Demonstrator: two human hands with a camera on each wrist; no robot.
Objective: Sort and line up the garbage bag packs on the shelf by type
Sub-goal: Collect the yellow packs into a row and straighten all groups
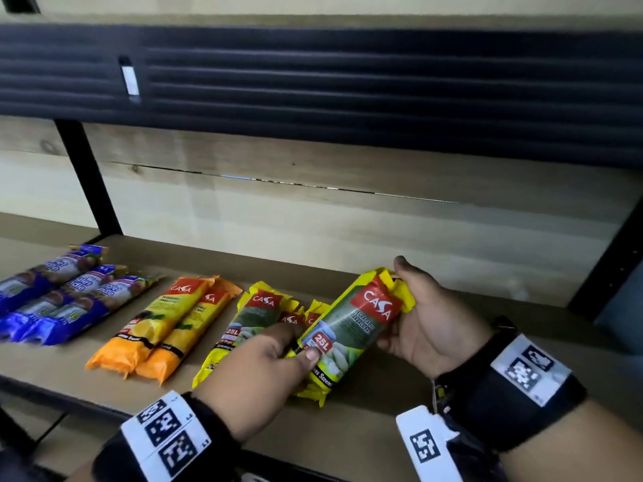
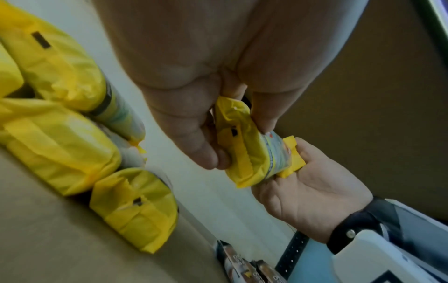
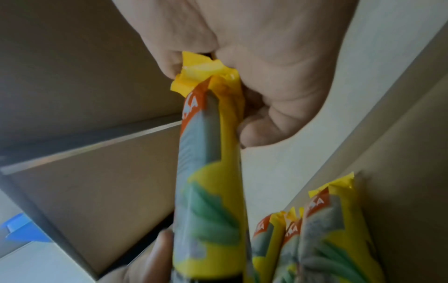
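Yellow-and-green pack [image 1: 351, 328], marked 25L, raised off the shelf [image 1: 452, 283], tilted, held at both ends. Three matching packs [image 1: 250, 321] lie beside it. Two orange packs [image 1: 163, 328] next left; blue packs [image 1: 62, 293] furthest left, side by side.

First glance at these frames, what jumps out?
Both hands, left hand and right hand, hold one yellow-green pack by its ends, right of centre above the shelf. To its left, colour-sorted rows lie on the shelf: yellow-green packs, orange packs, and blue packs far left.
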